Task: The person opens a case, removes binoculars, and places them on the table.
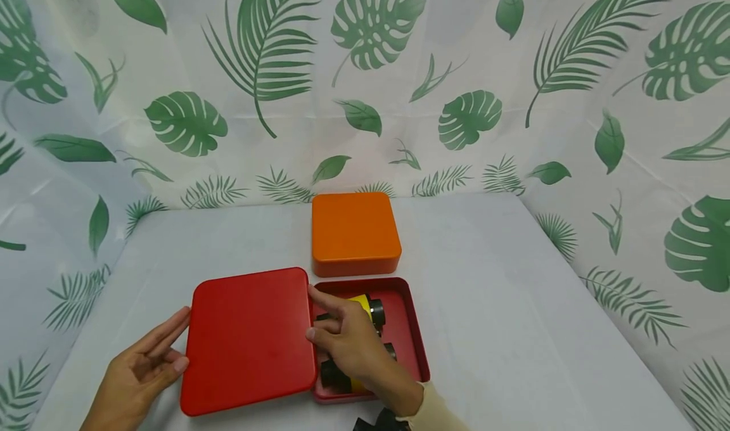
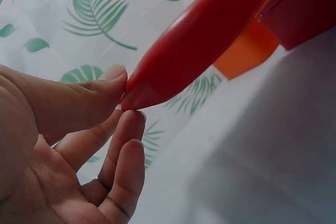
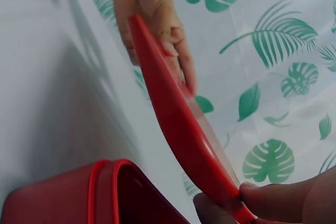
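Note:
A square red lid is held up off the table, slightly tilted, at the left of an uncovered red box. My left hand pinches the lid's left edge between thumb and fingertips, its other fingers bent below in the left wrist view. At the opposite edge my right hand pinches the lid between thumb and fingers and reaches across the box. Inside the box lie yellow-and-black things with round black ends, partly hidden by the right hand. In the right wrist view the lid is seen edge-on above the box.
Just behind the red box sits an orange box with its top on. White cloth covers the table, and a leaf-print sheet hangs around the back and sides. A black object shows by the right wrist at the bottom edge.

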The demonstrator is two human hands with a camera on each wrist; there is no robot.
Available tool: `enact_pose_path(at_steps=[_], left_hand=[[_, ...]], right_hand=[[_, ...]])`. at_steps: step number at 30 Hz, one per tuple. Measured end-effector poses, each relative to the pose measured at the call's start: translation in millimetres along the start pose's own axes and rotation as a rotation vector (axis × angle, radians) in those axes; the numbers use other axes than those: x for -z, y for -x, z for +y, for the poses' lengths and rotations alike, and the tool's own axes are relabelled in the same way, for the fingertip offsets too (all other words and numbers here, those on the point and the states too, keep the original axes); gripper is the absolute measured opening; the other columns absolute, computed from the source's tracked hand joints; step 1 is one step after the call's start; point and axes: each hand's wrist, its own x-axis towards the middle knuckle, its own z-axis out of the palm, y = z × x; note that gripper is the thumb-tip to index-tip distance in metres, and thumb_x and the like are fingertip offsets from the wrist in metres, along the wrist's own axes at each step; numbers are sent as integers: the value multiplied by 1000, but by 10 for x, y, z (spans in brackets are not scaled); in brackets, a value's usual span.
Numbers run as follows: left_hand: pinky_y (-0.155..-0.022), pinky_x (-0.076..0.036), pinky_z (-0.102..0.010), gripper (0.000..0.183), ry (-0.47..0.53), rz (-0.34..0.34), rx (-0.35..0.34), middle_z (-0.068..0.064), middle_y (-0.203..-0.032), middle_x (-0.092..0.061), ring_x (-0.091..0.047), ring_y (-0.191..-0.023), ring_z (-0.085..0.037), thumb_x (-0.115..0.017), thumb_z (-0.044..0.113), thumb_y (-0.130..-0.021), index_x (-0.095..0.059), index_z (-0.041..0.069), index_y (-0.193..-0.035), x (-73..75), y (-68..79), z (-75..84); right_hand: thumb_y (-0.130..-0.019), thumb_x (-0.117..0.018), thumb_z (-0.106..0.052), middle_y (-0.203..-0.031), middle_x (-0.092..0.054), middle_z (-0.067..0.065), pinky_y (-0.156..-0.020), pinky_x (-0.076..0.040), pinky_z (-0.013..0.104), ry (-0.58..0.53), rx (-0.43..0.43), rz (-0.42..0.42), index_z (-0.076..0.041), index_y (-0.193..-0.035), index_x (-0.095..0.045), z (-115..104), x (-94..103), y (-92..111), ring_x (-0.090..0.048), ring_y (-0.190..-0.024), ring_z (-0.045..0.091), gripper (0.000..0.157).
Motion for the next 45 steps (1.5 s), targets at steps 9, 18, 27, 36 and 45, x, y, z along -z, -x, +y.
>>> enact_pose_path(at_steps=[9,18,27,36,45], left_hand=[[-80,-59,-23,65,-46,-3,21,27,-145,-49,-60,-92,-12,-59,15,-100,-31,22,-158,121,16,-43],[-80,-59,-21,64,-36,-23,7,30,-144,-47,-60,-92,-10,-58,14,-101,-30,19,-158,266,-21,-105],[-77,-59,-20,64,-158,19,24,37,-136,-46,-63,-97,-8,-57,21,-102,-28,21,-158,366,-32,-201],[-74,-58,-20,68,-227,61,88,41,-128,-44,-63,-93,-7,-61,31,-99,-27,25,-159,453,-56,-337],[-72,-58,-17,67,-262,77,26,42,-129,-44,-62,-91,-2,-61,24,-100,-28,21,-158,561,-59,-398]], right_hand=[[-92,-69,-6,-93,-77,5,-55,-58,29,94,-60,44,-35,-149,-44,36,-108,-58,-69,-70,22,68],[-91,-71,-6,-94,-77,-1,-60,-58,26,152,-50,65,-31,-149,-46,51,-248,-145,-75,-78,16,68],[-87,-76,-7,-109,-74,-9,-55,-55,27,216,-136,111,-37,-144,-51,65,-406,-229,-74,-70,19,69],[-87,-76,-8,-75,-70,3,-43,-42,22,314,-163,126,-38,-145,-49,70,-590,-313,-65,-55,26,71],[-87,-75,-8,-64,-63,2,-44,-44,26,402,-147,160,-36,-147,-48,105,-771,-370,-54,-49,15,71]])
